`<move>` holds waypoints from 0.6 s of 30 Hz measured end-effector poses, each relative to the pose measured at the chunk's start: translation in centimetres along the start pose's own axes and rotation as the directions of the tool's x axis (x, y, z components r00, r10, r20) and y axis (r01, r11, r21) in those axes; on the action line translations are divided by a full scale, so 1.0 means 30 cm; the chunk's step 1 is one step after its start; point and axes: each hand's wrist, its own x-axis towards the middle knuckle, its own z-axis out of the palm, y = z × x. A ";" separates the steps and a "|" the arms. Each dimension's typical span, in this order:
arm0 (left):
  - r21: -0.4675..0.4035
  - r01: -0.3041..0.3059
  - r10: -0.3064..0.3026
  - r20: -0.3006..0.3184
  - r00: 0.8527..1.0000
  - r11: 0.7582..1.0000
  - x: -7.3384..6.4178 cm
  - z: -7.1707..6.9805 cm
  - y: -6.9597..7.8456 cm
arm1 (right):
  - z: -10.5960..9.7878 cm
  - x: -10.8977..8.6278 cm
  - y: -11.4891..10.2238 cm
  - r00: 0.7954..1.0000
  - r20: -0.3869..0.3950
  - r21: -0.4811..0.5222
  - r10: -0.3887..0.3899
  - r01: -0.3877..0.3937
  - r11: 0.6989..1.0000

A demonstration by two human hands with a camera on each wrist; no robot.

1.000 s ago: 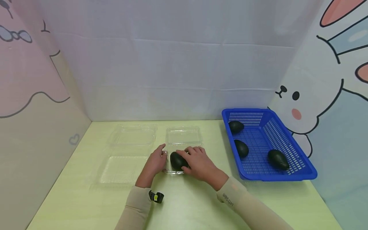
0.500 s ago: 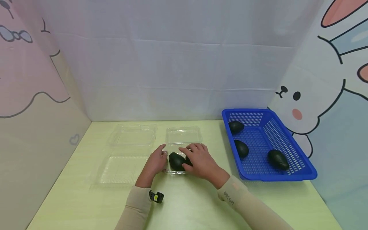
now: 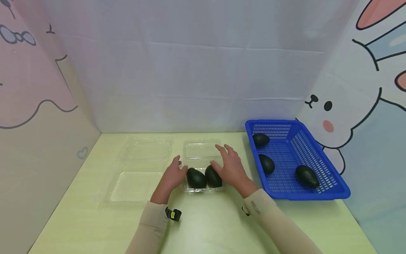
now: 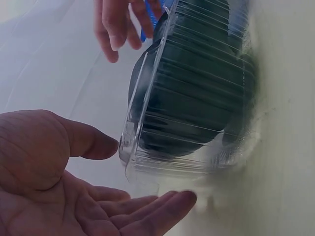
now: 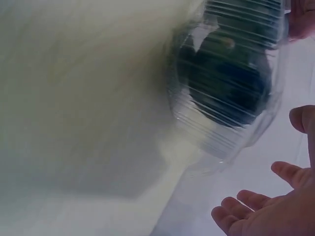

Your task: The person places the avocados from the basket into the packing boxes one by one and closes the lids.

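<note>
Two dark green avocados lie side by side in the base of a small clear plastic clamshell box [image 3: 203,189]: a left avocado [image 3: 196,178] and a right avocado [image 3: 213,177]. The box's lid [image 3: 202,149] is folded back behind it. At the box's left edge is my left hand [image 3: 171,175], its fingers extended; in the left wrist view the thumb is close to the rim [image 4: 129,142]. My right hand [image 3: 232,167] is raised by the right avocado, fingers spread, holding nothing. In the right wrist view those fingers [image 5: 253,199] stand apart from the box.
A blue plastic basket [image 3: 269,187] with three avocados stands on the right of the table; one is the front avocado [image 3: 307,176]. A larger clear clamshell box [image 3: 136,187] lies open on the left. A white cloth wall [image 3: 196,88] closes the back.
My right hand has let go of the right avocado and moved up and to the right, uncovering it in the box. The left hand's fingers have loosened slightly from the box edge.
</note>
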 end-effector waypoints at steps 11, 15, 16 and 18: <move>0.001 -0.023 0.023 -0.005 1.000 1.000 0.050 -0.006 0.040 | 0.040 0.048 0.081 0.981 0.058 0.251 0.185 -0.193 0.948; 0.004 -0.009 0.009 0.019 1.000 1.000 0.067 -0.005 0.049 | 0.047 0.060 0.087 0.973 0.089 0.274 0.212 -0.228 0.934; 0.007 -0.006 0.006 0.024 1.000 1.000 0.071 -0.004 0.050 | 0.047 0.062 0.087 0.971 0.092 0.277 0.218 -0.236 0.931; 0.004 -0.003 0.003 0.032 0.999 1.000 0.076 -0.003 0.052 | 0.047 0.066 0.085 0.968 0.097 0.282 0.230 -0.249 0.927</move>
